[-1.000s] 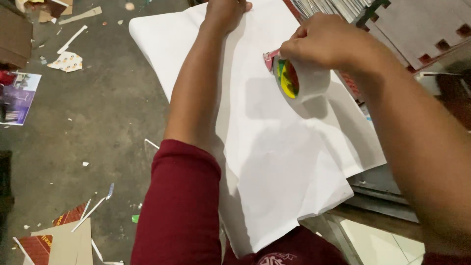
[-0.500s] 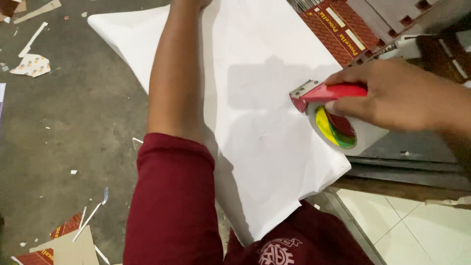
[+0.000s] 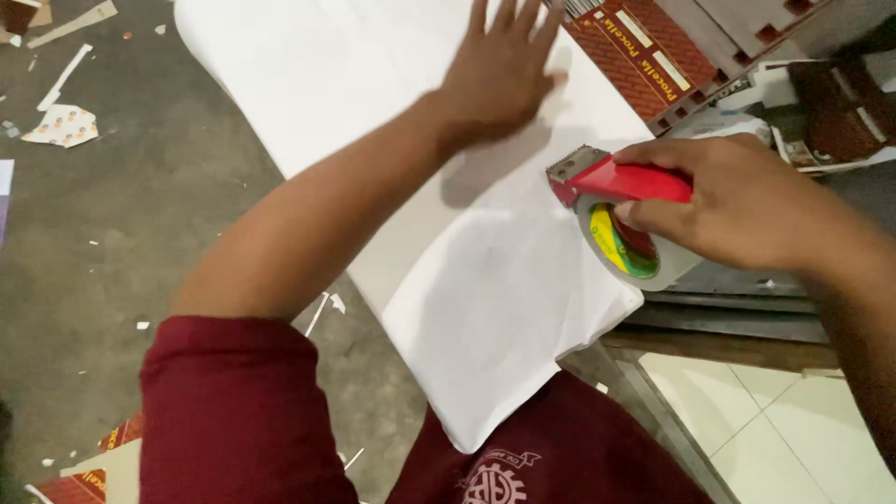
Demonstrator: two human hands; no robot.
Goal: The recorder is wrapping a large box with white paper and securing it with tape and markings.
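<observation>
Your left hand [image 3: 499, 79] has slid back into view, fingers spread flat on the white paper [image 3: 485, 308]; your right hand [image 3: 747, 201] now grips the red tape dispenser [image 3: 621, 210] at the sheet's edge beside it.

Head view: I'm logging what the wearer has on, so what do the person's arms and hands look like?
Both hands are bare: no gloves, rings or watch show on the left hand or the right hand. The left arm wears a dark red short sleeve that ends above the elbow, leaving the forearm uncovered. The right forearm is also uncovered as far as the frame shows. The same dark red shirt bears a pale round emblem on the chest.
</observation>
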